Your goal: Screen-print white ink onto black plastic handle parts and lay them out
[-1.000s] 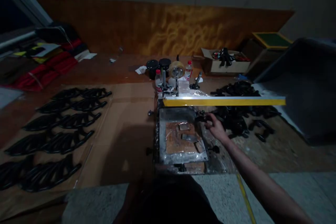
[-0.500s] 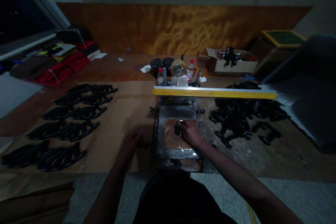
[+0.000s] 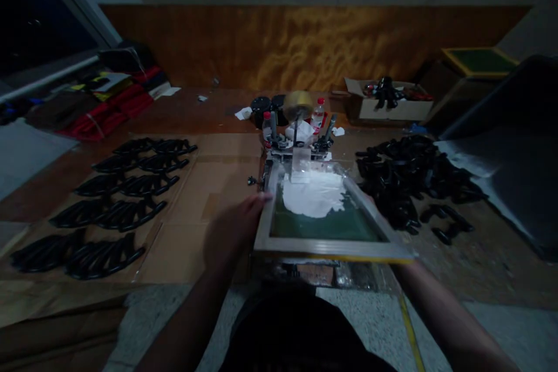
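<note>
A screen-printing frame (image 3: 322, 249) lies nearly flat over the small print stand in front of me. Its green mesh (image 3: 331, 225) carries a large smear of white ink (image 3: 314, 195) at the far end. My left hand (image 3: 233, 229) is at the frame's left rail, fingers on its edge, blurred. My right forearm (image 3: 436, 308) reaches up to the frame's near right corner, which hides the hand. The frame covers the stand's plate.
A heap of black plastic parts (image 3: 410, 174) lies right of the stand. Similar black parts (image 3: 117, 186) lie in rows on cardboard to the left. Behind the stand are small bottles (image 3: 319, 113), a tape roll (image 3: 297, 103) and an open cardboard box (image 3: 387, 106). A dark bin (image 3: 514, 151) stands far right.
The frame, raised edge-on before, has swung down over the plate. My right hand left the plate, where it had set a small black part, and my left hand came to the rail.
</note>
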`<state>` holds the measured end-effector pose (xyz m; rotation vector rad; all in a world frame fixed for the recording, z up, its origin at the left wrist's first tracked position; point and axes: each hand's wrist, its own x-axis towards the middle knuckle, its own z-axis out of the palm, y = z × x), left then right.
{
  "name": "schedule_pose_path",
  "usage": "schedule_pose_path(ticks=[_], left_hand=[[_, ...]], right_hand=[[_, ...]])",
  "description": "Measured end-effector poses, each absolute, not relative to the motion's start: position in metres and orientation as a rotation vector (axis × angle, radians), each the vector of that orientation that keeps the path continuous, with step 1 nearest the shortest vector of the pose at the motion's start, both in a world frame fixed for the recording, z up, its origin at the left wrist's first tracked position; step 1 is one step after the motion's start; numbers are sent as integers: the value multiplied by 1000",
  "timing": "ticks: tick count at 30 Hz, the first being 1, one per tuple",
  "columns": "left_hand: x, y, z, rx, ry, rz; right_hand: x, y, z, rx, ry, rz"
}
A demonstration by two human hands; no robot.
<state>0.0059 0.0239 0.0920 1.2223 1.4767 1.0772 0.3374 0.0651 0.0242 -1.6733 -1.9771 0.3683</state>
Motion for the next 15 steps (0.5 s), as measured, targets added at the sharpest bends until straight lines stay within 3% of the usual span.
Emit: schedule_pose_path(ticks=[6, 10, 15], left_hand=[[7, 0, 5, 1118, 1478, 812], [7, 8, -25, 1164, 1488, 817], [2, 10, -34, 1210, 1499, 789]], right_hand=[[292, 111, 70, -1597, -2095, 35], [231, 115, 75, -1598, -2528, 226], [238, 74, 53, -1489, -2816, 391]])
